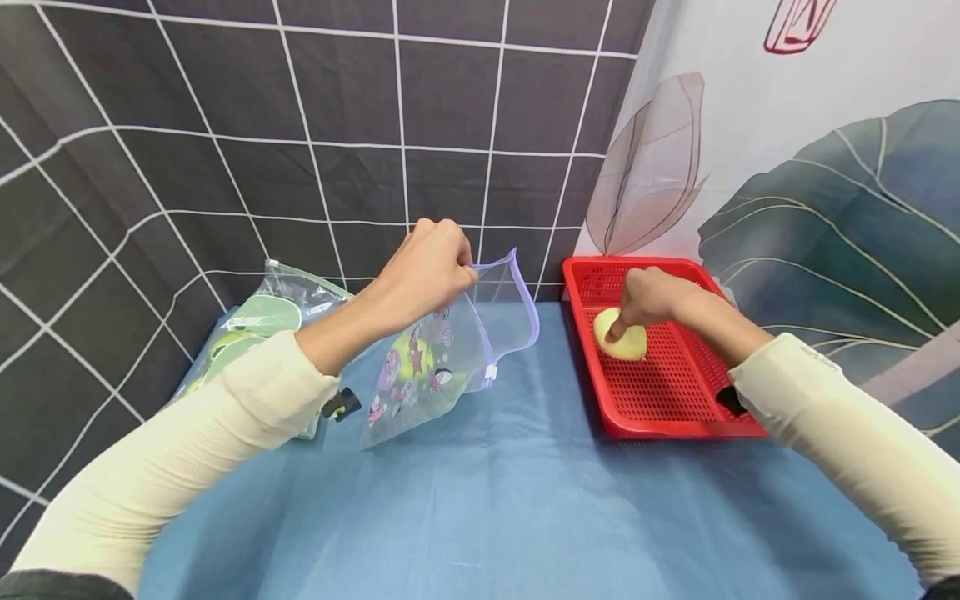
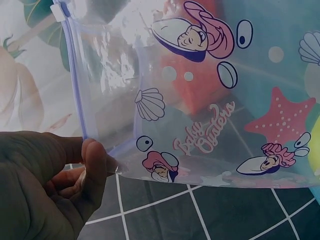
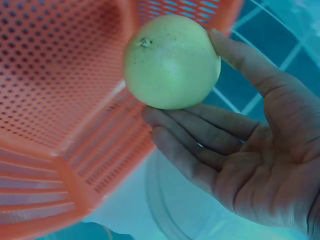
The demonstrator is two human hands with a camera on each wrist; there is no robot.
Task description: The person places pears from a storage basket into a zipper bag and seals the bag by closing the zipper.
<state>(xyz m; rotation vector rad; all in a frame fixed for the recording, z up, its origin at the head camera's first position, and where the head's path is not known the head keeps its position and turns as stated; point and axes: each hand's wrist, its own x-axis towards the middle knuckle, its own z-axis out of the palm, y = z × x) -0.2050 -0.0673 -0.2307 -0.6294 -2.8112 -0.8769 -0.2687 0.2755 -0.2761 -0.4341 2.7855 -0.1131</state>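
Observation:
My left hand (image 1: 438,262) pinches the upper corner of a clear zip bag (image 1: 465,350) with a purple zip edge and slider. The bag hangs tilted, its mouth gaping to the right. Pink starfish, shells and cartoon oysters are printed on it; something yellow-green shows through its side. In the left wrist view, thumb and fingers (image 2: 95,160) grip the bag's edge beside the zip. My right hand (image 1: 652,300) holds a round yellow-green fruit (image 3: 172,62) between thumb and fingertips, over the red basket (image 1: 607,417). The fruit's stem end faces the right wrist camera.
Left of the bag, partly behind my left arm, lies another clear zip bag (image 1: 300,292) with green patterning and a green zip. A blue cloth (image 1: 480,517) covers the table. A dark gridded curtain (image 1: 337,108) and a leaf-printed one (image 1: 787,183) stand behind.

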